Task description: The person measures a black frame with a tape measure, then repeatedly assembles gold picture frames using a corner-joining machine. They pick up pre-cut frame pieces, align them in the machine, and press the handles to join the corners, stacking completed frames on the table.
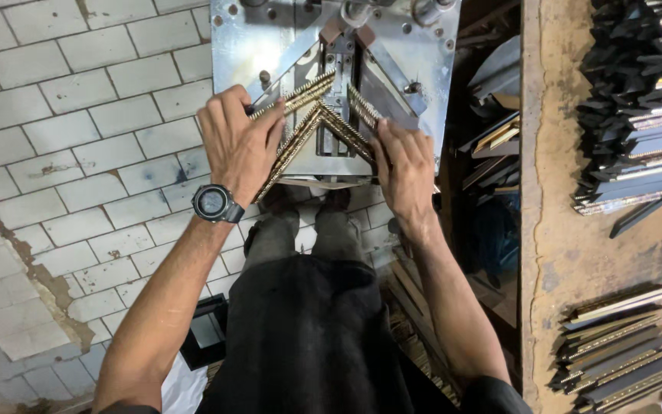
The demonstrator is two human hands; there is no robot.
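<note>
Hands pressing mitred gold mouldings (308,134), left hand (239,142), right hand (404,165), wooden bench (568,230) close right.

The single head-worn camera looked steeply down from close above, facing the grey metal joining machine (331,84) and white tiled floor (63,130) beneath.

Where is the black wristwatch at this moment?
In the head view, the black wristwatch sits on the left wrist, left of centre, just below the left hand that presses gold frame moulding on the metal machine table.
</note>
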